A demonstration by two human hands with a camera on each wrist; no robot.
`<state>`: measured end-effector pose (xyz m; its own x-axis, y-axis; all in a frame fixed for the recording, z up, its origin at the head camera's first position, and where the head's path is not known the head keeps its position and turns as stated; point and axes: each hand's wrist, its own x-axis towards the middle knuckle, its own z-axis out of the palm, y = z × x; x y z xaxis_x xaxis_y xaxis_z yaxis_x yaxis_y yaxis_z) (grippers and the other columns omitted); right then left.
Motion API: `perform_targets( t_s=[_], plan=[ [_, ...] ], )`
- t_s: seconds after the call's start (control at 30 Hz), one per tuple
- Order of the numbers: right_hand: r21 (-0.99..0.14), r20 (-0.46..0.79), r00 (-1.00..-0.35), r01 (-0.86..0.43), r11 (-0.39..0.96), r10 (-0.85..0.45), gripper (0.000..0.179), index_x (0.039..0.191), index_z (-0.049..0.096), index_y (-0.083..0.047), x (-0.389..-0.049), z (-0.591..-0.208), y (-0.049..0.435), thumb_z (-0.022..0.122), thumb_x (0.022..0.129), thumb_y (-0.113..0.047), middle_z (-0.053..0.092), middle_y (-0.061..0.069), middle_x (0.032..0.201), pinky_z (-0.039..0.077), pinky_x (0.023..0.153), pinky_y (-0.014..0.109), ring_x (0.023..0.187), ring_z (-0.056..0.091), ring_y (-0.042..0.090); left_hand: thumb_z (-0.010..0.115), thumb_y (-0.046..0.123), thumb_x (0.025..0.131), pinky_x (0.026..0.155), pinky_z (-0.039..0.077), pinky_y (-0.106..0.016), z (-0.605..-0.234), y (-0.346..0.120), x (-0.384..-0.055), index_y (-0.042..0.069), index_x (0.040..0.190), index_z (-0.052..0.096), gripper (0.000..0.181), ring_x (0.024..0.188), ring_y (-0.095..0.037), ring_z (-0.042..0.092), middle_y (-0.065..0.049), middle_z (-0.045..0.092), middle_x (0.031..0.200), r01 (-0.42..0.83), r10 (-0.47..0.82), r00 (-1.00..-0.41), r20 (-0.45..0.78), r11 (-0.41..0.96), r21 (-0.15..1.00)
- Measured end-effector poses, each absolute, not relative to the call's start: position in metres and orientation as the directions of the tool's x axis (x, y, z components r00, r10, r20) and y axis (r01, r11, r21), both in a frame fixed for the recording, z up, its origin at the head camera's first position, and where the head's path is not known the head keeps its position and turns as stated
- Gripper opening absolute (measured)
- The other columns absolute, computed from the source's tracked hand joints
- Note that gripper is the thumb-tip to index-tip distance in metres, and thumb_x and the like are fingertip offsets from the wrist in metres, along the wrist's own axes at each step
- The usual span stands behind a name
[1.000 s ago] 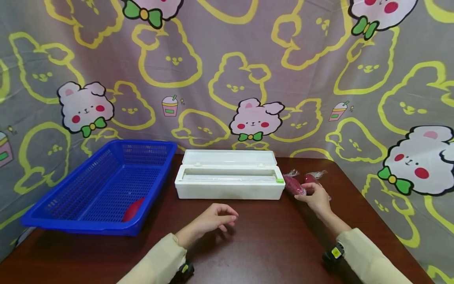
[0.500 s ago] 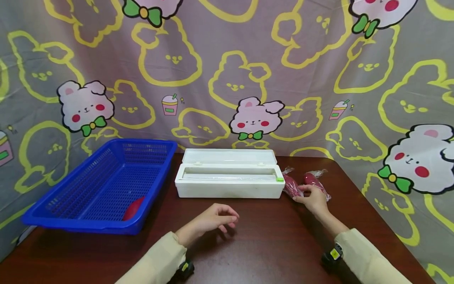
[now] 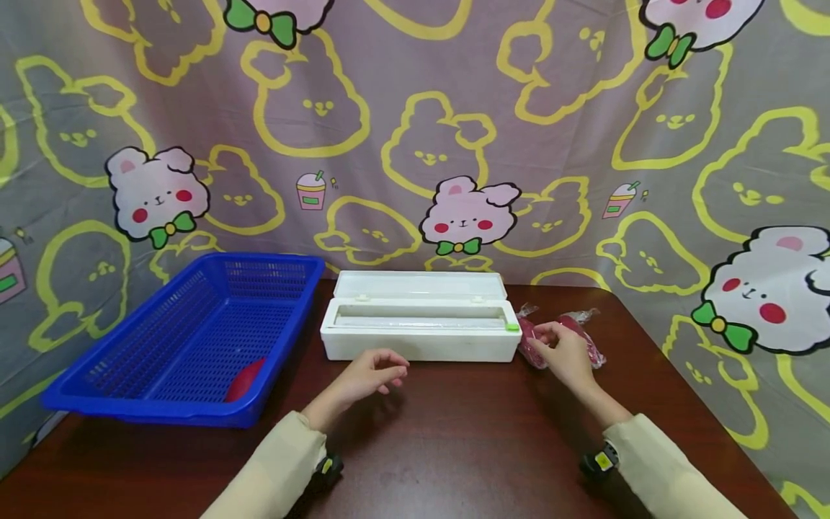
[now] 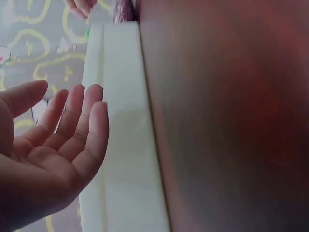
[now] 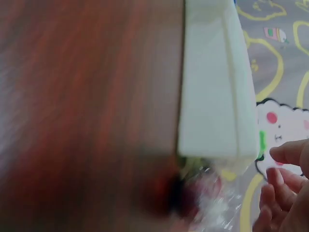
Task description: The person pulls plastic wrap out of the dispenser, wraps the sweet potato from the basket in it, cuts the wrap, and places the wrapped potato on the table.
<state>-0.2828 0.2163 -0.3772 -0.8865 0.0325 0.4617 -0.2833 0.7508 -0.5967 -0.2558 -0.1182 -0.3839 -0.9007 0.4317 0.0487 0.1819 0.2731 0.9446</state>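
Note:
My left hand [image 3: 364,376] hovers over the table in front of the white cling film dispenser [image 3: 415,349], fingers loosely bent and holding nothing. In the left wrist view its palm [image 4: 53,162] shows bare. Beside the dispenser's right end lies a dark-red oblong thing wrapped in clear film [image 3: 529,351]. Just above it is my right hand [image 3: 568,355], fingers apart from it in the right wrist view. A second wrapped red oblong [image 3: 591,346] lies further right, partly hidden by that hand. The dispenser's lid [image 3: 420,285] stands raised, showing the film roll [image 3: 420,322].
At the left stands a blue plastic basket [image 3: 145,412] with an unwrapped red oblong thing [image 3: 244,380] in its near right corner. A patterned cloth [image 3: 363,166] hangs behind the brown table [image 3: 447,432].
My right hand has let go of the nearer wrapped oblong, now lying against the dispenser's right end, and has risen slightly to the left. My left hand has shifted left and a little away from me.

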Motion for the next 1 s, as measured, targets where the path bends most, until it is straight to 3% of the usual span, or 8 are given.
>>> perform_targets(
  t_s=[0.1, 0.27, 0.4, 0.5, 0.67, 0.83, 1.0],
  plan=[
    [-0.646, 0.435, -0.9, -0.287, 0.707, 0.031, 0.024, 0.092, 0.063, 0.005, -0.286, -0.372, 0.207, 0.071, 0.076, -0.011, 0.055, 0.006, 0.061, 0.035, 0.042, 0.023, 0.051, 0.045, 0.015, 0.052, 0.007, 0.088, 0.058, 0.047, -0.03, -0.381, -0.127, -0.266, -0.013, 0.108, 0.051, 0.028, 0.075, -0.023, 0.061, -0.028, 0.059, 0.095, 0.196, 0.394, -0.916, 0.072, 0.284, 0.938],
    [-0.775, 0.33, -0.944, -0.282, 0.566, -0.018, 0.025, 0.099, 0.061, 0.006, -0.293, -0.371, 0.195, 0.066, 0.081, -0.01, 0.058, 0.012, 0.058, 0.04, 0.035, 0.024, 0.037, 0.048, 0.014, 0.054, 0.004, 0.087, 0.052, 0.045, -0.028, -0.377, -0.134, -0.279, -0.011, 0.108, 0.048, 0.026, 0.068, -0.023, 0.061, -0.028, 0.06, 0.092, 0.197, 0.296, -0.949, 0.105, 0.298, 0.934],
    [-0.849, 0.227, -0.971, -0.236, 0.472, -0.078, 0.032, 0.112, 0.057, 0.006, -0.297, -0.372, 0.184, 0.06, 0.085, -0.012, 0.059, 0.011, 0.056, 0.04, 0.031, 0.026, 0.033, 0.048, 0.012, 0.057, 0.003, 0.084, 0.046, 0.043, -0.026, -0.373, -0.136, -0.286, -0.009, 0.107, 0.048, 0.028, 0.057, -0.02, 0.06, -0.02, 0.063, 0.075, 0.193, 0.196, -0.971, 0.134, 0.321, 0.927],
    [-0.895, 0.151, -0.982, -0.185, 0.407, -0.114, 0.038, 0.12, 0.051, 0.006, -0.301, -0.372, 0.176, 0.056, 0.088, -0.014, 0.06, 0.011, 0.056, 0.04, 0.031, 0.025, 0.032, 0.049, 0.012, 0.058, 0.003, 0.083, 0.042, 0.042, -0.027, -0.372, -0.139, -0.291, -0.008, 0.113, 0.045, 0.035, 0.047, -0.016, 0.055, -0.011, 0.058, 0.059, 0.18, 0.138, -0.98, 0.141, 0.342, 0.922],
    [-0.931, 0.058, -0.989, -0.102, 0.351, -0.132, 0.041, 0.125, 0.046, 0.006, -0.306, -0.373, 0.167, 0.052, 0.091, -0.015, 0.06, 0.012, 0.056, 0.041, 0.032, 0.025, 0.033, 0.05, 0.012, 0.057, 0.006, 0.084, 0.041, 0.047, -0.032, -0.374, -0.147, -0.298, -0.003, 0.125, 0.041, 0.045, 0.038, -0.012, 0.05, -0.004, 0.05, 0.049, 0.102, 0.067, -0.994, 0.083, 0.372, 0.922],
    [-0.941, 0.009, -0.993, -0.049, 0.335, -0.119, 0.041, 0.126, 0.044, 0.007, -0.309, -0.373, 0.166, 0.05, 0.092, -0.014, 0.059, 0.011, 0.054, 0.041, 0.032, 0.025, 0.033, 0.051, 0.013, 0.055, 0.009, 0.087, 0.045, 0.049, -0.039, -0.374, -0.157, -0.3, -0.001, 0.133, 0.036, 0.05, 0.034, -0.013, 0.05, -0.007, 0.054, 0.049, 0.014, 0.033, -0.999, 0.002, 0.361, 0.932],
    [-0.932, -0.016, -0.991, -0.035, 0.361, -0.137, 0.043, 0.127, 0.04, 0.011, -0.312, -0.37, 0.168, 0.048, 0.093, -0.013, 0.06, 0.012, 0.056, 0.043, 0.033, 0.027, 0.034, 0.052, 0.014, 0.049, 0.017, 0.091, 0.045, 0.049, -0.037, -0.375, -0.166, -0.299, 0.0, 0.135, 0.033, 0.05, 0.035, -0.014, 0.052, -0.009, 0.057, 0.052, -0.044, 0.05, -0.996, -0.069, 0.382, 0.923]
  ],
)
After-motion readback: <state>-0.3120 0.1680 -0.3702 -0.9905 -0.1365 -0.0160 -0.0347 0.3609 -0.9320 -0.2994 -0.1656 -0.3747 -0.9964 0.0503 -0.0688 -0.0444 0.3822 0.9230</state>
